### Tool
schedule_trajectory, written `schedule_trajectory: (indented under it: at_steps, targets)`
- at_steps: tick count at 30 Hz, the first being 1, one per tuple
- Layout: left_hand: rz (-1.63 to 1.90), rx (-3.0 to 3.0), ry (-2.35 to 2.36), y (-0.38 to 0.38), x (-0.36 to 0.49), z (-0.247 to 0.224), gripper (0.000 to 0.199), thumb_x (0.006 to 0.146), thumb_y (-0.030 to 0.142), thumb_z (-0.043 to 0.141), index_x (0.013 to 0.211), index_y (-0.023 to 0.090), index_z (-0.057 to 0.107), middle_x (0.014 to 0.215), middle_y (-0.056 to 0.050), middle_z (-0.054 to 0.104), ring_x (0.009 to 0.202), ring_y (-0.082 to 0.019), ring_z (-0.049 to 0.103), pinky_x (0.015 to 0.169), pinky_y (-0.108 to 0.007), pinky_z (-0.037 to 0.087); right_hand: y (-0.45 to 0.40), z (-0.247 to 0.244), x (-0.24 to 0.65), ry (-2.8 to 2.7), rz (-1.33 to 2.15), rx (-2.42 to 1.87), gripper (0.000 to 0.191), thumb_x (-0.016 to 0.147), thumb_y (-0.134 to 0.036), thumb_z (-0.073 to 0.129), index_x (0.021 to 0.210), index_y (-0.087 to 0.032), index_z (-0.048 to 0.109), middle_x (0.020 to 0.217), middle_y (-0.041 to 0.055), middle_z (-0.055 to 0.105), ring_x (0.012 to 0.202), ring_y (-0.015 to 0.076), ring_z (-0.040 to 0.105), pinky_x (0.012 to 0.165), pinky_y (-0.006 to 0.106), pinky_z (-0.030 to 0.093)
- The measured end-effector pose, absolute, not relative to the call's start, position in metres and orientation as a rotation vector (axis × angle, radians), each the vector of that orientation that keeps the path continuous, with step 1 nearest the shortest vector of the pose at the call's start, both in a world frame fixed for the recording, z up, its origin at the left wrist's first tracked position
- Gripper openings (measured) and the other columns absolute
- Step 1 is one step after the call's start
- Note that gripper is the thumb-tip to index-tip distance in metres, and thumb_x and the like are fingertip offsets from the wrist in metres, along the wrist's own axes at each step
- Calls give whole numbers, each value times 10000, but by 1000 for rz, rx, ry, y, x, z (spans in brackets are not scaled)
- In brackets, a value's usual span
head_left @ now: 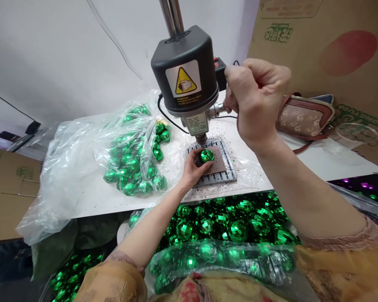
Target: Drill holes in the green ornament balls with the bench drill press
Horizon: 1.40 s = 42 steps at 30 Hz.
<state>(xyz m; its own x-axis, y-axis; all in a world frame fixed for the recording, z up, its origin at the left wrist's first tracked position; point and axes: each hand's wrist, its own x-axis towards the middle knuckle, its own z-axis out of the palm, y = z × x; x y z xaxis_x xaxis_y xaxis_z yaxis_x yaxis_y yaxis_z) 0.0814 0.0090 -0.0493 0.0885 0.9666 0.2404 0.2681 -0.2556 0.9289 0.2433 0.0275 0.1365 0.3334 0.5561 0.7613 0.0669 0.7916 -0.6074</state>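
Observation:
My left hand (191,167) grips a green mirrored ball (206,156) from below and to the side, pressing it onto a brown pad (217,161). The pad lies on a grey slotted metal plate (211,178). Directly above the ball is the tip of a bench drill's chuck (201,139), with a small gap between them. My right hand (255,98) is a fist around the drill's metal feed handle (216,110). The black motor housing (184,69) carries a yellow warning label.
A clear plastic bag (135,155) of green balls lies left of the drill on a white table (255,157), which is scattered with black grit. More green balls (220,224) are heaped below its front edge. A brown handbag (304,118) and cardboard sheets (327,42) stand behind.

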Motion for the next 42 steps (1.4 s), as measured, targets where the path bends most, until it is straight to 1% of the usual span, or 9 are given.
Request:
schedule_trajectory:
  at_steps: [4, 6, 13, 22, 27, 32, 34, 38, 42]
  targets:
    - [1223, 1646, 1224, 10, 82, -51, 522, 750, 388, 843, 1157, 193, 580, 1136, -98, 694, 1066, -247, 676, 954, -402, 539, 28, 108, 243, -1219, 221, -635, 546, 939, -364, 558, 522, -214, 240, 485, -33, 241, 455, 70, 288, 459, 275, 287]
    - [1220, 1640, 1222, 10, 82, -53, 525, 750, 390, 842, 1159, 193, 578, 1133, -95, 692, 1059, -244, 671, 952, -400, 535, 28, 98, 243, -1228, 227, -579, 556, 954, -411, 542, 556, -214, 207, 515, -36, 207, 463, 67, 290, 469, 271, 297]
    - [1207, 1624, 1235, 8, 82, -53, 538, 752, 400, 838, 1171, 191, 573, 1123, -91, 687, 1052, -242, 660, 949, -391, 527, 22, 91, 242, -1215, 265, -327, 543, 917, -312, 578, 554, -186, 193, 500, -42, 212, 433, 51, 291, 472, 267, 260]
    - [1193, 1612, 1253, 6, 84, -48, 541, 750, 420, 841, 1159, 190, 571, 1110, -86, 690, 1043, -234, 668, 948, -384, 538, 25, 75, 243, -1226, 181, -304, 535, 885, -278, 564, 535, -173, 173, 492, -39, 197, 417, 64, 270, 473, 298, 235]
    - [1206, 1568, 1233, 5, 84, -49, 552, 739, 414, 851, 1154, 187, 565, 1105, -88, 691, 1033, -233, 671, 941, -384, 544, 27, 62, 248, -1308, 159, -224, 503, 843, -199, 580, 489, -172, 223, 463, -45, 214, 394, 70, 265, 456, 300, 261]
    - [1205, 1562, 1266, 6, 87, -44, 517, 739, 365, 848, 1138, 185, 572, 1104, -88, 691, 1019, -228, 672, 937, -386, 539, 23, 103, 245, -1222, 270, -441, 474, 867, -193, 569, 481, -203, 293, 458, -50, 247, 412, 78, 296, 460, 293, 250]
    - [1239, 1576, 1348, 2, 88, -39, 477, 736, 337, 848, 1102, 191, 580, 1085, -83, 689, 1012, -227, 665, 928, -385, 536, 25, 130, 242, -1184, 378, -520, 453, 842, -94, 561, 463, -213, 343, 430, -58, 288, 399, 72, 292, 444, 291, 225]
    - [1303, 1679, 1575, -30, 90, -29, 415, 734, 333, 841, 1038, 211, 587, 1005, -56, 670, 931, -213, 638, 858, -367, 529, 32, 160, 240, -1171, 530, -587, 516, 851, 39, 488, 433, -223, 335, 400, -73, 248, 372, 61, 250, 416, 294, 192]
    - [814, 2037, 1273, -82, 85, -29, 406, 753, 371, 829, 1056, 214, 610, 1003, -60, 651, 921, -229, 637, 808, -357, 530, 34, 160, 243, -1236, 476, -654, 535, 893, 14, 483, 456, -241, 309, 442, -62, 240, 407, 76, 241, 435, 295, 219]
